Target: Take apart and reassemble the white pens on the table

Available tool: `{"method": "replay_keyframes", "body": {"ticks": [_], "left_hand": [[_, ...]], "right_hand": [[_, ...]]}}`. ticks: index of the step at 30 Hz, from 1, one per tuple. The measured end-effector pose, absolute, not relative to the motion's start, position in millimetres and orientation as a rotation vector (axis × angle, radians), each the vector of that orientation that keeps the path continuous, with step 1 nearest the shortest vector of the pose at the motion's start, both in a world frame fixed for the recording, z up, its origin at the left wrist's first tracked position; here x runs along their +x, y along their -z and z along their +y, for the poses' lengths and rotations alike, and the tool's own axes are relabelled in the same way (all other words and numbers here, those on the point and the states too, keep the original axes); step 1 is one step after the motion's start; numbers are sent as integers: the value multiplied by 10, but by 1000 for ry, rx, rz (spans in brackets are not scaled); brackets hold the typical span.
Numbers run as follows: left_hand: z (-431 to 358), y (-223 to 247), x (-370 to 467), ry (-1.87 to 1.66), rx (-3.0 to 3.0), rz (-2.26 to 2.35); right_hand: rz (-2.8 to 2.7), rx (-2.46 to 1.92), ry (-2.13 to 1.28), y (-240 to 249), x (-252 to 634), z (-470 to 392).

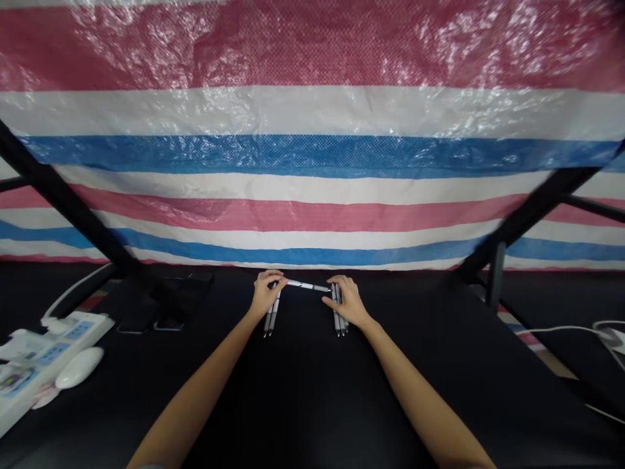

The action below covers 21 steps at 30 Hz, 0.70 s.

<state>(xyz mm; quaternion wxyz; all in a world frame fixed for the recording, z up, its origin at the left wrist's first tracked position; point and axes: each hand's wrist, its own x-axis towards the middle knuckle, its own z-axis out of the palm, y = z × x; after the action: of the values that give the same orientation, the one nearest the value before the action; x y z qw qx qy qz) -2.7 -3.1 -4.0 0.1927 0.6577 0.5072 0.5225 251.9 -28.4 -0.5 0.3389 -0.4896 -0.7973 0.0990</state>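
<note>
A white and grey pen [307, 285] lies crosswise between my hands, its left end pinched by the fingers of my left hand [266, 292]. The pen's tip points right, towards my right hand [347, 301]. Below my left hand is a pair of similar pens [274, 316], side by side, their upper ends partly hidden by the fingers. My right hand curves beside a row of several more pens [336, 316], its thumb and forefinger apart on their left side. Whether its fingers touch those pens, I cannot tell.
On the left of the black table [303, 397] are a white power strip [53, 352], a white computer mouse [79, 367] and dark flat phone-like objects [170, 319]. Black metal bars [73, 208] slant at both sides. A striped plastic sheet [312, 215] hangs behind.
</note>
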Motion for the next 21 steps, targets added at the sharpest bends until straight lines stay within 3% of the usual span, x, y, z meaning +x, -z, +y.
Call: {"method": "replay_keyframes", "body": {"ticks": [21], "left_hand": [[-2, 75, 0, -1468, 1874, 1329]], "right_hand": [[-2195, -1240, -217, 5, 2514, -298]]}}
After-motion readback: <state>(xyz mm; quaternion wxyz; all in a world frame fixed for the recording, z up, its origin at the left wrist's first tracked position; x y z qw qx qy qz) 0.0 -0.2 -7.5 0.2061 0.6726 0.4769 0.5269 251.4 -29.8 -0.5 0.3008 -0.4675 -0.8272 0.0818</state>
